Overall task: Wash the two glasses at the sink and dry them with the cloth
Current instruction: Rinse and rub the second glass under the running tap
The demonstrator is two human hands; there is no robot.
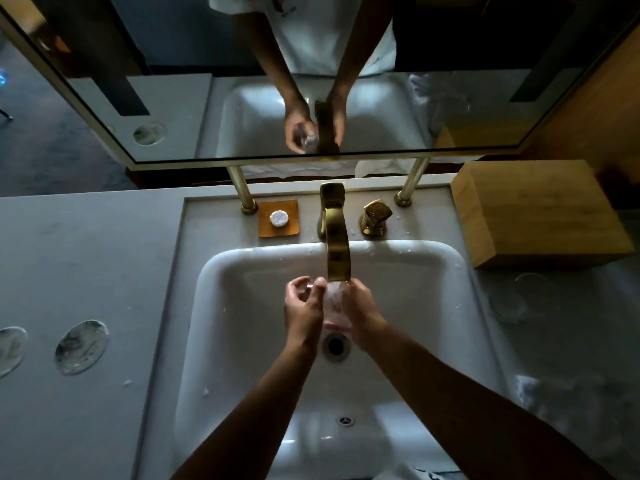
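A clear glass (333, 304) sits between both my hands over the white sink (408, 268), right under the brass faucet spout (337, 251), with water running over it. My right hand (363, 311) grips its side. My left hand (303, 306) curls round the other side, fingertips at the far end. A second clear glass (517, 299) rests on the counter to the right of the basin, faint in the dim light. A pale cloth-like patch (543, 389) lies on the counter nearer me on the right; I cannot make it out clearly.
The brass tap handle (375, 216) stands right of the faucet and a soap dish (278, 218) left of it. A wooden box (540, 213) occupies the back right. Two round coasters (81, 346) lie on the left counter. A mirror (311, 81) rises behind.
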